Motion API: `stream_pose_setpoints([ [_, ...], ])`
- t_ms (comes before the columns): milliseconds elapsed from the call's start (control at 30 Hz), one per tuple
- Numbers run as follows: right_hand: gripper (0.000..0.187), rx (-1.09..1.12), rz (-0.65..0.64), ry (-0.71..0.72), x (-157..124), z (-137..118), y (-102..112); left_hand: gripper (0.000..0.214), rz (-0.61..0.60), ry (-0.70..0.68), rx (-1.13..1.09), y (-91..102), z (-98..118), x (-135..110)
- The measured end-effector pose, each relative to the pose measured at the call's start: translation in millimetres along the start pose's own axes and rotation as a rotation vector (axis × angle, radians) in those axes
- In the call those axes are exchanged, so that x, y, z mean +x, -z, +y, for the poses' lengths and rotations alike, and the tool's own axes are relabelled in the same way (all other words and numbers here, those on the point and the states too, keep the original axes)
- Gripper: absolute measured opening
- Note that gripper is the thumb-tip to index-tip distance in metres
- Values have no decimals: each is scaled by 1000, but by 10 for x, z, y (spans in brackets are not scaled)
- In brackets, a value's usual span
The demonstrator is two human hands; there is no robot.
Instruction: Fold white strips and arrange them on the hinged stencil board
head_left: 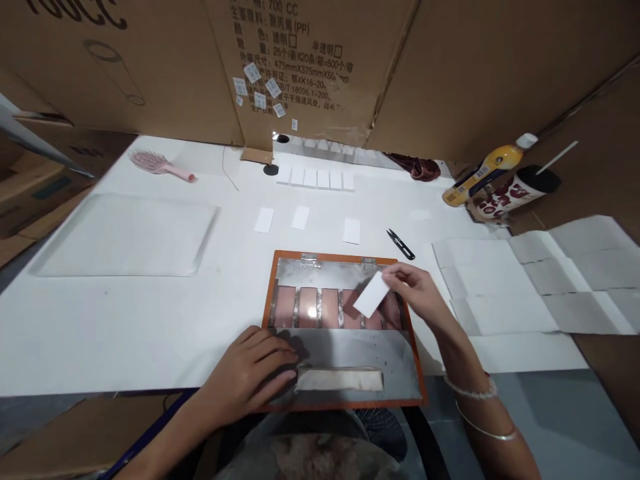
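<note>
Between the fingertips of my right hand (413, 287) is a small white card (371, 295), held tilted above a hinged metal frame (350, 347) with an orange border. Several pinkish rectangular slots (285, 308) show in a row across the frame. My left hand (255, 370) rests on the frame's lower left part, palm down with fingers stretched out. A pale fabric strip (340, 379) runs along the frame's near side. Beyond the frame, three loose white cards (352, 231) lie on the table, and a row of several more white cards (310, 179) sits farther back.
Black thread snips (401, 245) lie right of the loose cards. A white tray (125, 237) and a pink hairbrush (160, 165) are at left. At right are a creased paper sheet (500, 287), a yellow bottle (487, 173) and a cup (515, 193). Cardboard boxes (320, 40) wall the back.
</note>
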State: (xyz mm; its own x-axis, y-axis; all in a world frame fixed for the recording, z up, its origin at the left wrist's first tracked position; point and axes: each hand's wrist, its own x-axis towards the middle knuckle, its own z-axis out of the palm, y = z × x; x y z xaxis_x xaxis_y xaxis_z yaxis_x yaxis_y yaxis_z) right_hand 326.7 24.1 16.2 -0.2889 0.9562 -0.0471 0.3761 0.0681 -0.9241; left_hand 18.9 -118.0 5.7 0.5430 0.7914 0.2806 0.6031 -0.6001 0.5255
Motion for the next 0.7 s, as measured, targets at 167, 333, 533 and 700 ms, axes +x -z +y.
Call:
stream_pose_setpoints([
  [167, 16, -8, -337, 86, 361, -234, -673, 14, 143, -2, 191, -117, -47, -157],
  [333, 14, -29, -544, 140, 623, -329, -1137, 16, 244, 115, 311, -302, -35, -256],
  [533, 10, -65, -559, 126, 619, -235, -1298, 17, 261, 190, 326, -378, -65, -325],
  [700, 11, -93, -558, 129, 592, -276, -1343, 19, 271, 181, 287, -366, -90, -323],
])
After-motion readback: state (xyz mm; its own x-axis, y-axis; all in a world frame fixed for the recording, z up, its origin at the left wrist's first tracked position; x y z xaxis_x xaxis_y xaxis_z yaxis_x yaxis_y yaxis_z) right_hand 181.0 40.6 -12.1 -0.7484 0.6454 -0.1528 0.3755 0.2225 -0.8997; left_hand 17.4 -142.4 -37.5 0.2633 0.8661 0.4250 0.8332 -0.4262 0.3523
